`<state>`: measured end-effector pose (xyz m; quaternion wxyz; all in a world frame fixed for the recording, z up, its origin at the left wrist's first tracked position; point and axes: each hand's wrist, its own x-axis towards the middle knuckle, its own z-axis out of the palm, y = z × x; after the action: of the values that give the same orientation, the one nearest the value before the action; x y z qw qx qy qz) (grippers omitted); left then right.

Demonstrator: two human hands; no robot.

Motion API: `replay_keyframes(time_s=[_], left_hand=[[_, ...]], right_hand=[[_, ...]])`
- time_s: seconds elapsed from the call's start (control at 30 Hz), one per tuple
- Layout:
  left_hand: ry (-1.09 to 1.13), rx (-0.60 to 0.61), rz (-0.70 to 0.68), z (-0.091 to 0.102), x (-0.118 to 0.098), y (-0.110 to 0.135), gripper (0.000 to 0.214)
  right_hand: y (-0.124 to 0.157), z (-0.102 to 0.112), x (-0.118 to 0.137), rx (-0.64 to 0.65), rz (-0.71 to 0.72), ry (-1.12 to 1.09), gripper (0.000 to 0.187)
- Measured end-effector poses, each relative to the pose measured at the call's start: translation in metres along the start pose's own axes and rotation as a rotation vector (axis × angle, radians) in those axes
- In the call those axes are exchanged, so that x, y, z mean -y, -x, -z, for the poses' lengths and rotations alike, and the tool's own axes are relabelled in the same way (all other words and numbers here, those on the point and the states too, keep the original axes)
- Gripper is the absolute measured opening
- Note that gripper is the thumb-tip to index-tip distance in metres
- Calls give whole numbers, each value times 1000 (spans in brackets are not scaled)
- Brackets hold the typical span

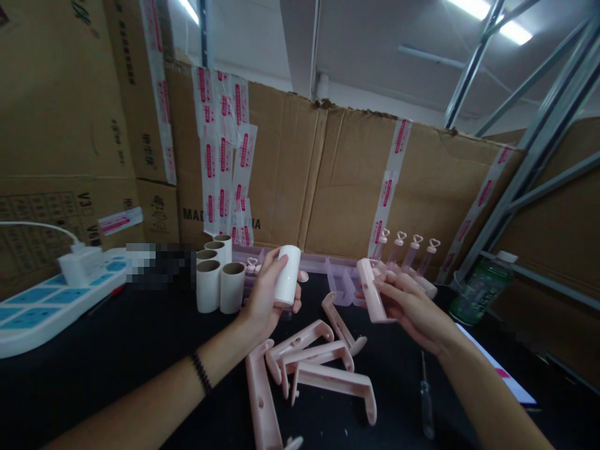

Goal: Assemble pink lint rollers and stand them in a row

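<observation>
My left hand [265, 294] is wrapped around a white cylinder [287, 276], held upright above the table. In my right hand [407, 300] is a pale pink plastic bracket [372, 292], gripped near its side and tilted. The two held parts are apart. Below and between my hands lie several similar pink brackets [328, 375], some overlapping. Left of my left hand stand several white cardboard tubes [208, 287], their open ends up. Behind my right hand, clear tubes with pink heart-shaped tops [412, 250] stand in a row.
A power strip [56, 294] with a white charger lies at the left. At the right are a green bottle [482, 290], a screwdriver [426, 400] and a phone-like bright slab [501, 369]. Purple trays [344, 281] line the back, before a cardboard wall [290, 162].
</observation>
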<state>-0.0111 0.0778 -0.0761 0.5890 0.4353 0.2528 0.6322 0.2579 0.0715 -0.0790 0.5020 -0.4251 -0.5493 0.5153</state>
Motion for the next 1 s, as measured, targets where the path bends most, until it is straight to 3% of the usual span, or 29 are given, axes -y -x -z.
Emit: replay_keyframes(time_s=[0.1,0.2,0.33,0.5,0.63,0.8,1.0], left_hand=[[19,-31,7,0,3,0,36],[50,-35,-2,1,4,0,38],[31,-55,-12,2,4,-1,45],[-41,-128,4,3,10,-3,50],[-106,-116,-16,2,14,-3,50],[-128,-74,13,-3,12,1,51],[-149,-35,18,-8,10,5,51]], right_hand=[[-7,-14,9,-13,-7,-281,28],[-19,-30,15,-63,-66,-391,26],[-32,-50,21,-129,-14,-331,28],[-32,-71,31,-18,84,-168,33],[-31,-84,36,48,155,-155,26],[-28,-92,32,116,164,-248,17],[-29,-94,24,101,161,-193,24]])
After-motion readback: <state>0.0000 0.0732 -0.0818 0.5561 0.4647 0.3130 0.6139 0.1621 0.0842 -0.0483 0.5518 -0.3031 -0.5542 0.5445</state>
